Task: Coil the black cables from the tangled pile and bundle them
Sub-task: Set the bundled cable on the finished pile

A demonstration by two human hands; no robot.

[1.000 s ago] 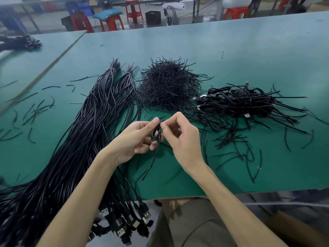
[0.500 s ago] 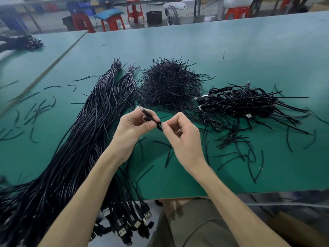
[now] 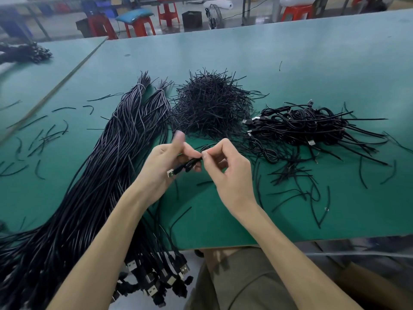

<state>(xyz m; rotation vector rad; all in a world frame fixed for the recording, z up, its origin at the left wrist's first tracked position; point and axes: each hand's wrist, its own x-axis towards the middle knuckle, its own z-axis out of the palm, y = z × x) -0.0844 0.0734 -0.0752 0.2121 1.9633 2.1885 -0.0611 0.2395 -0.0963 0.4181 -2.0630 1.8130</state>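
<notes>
My left hand holds a small coiled black cable above the green table, its silver USB plug sticking out toward me. My right hand pinches a thin black tie at the coil's right end, fingertips meeting those of the left hand. A long sheaf of straight black cables lies to the left, its plugs hanging over the front edge. A mound of short black ties sits behind the hands. A pile of bundled cables lies at the right.
Loose black ties are scattered right of the hands and more lie at the far left. The table's front edge runs just above my lap. Red stools and a fan stand beyond the table. Another cable heap rests on the neighbouring table.
The coil has turned in my left hand, so its USB plug now points toward me. My left thumb has lifted, and the right hand still pinches the tie at the coil.
</notes>
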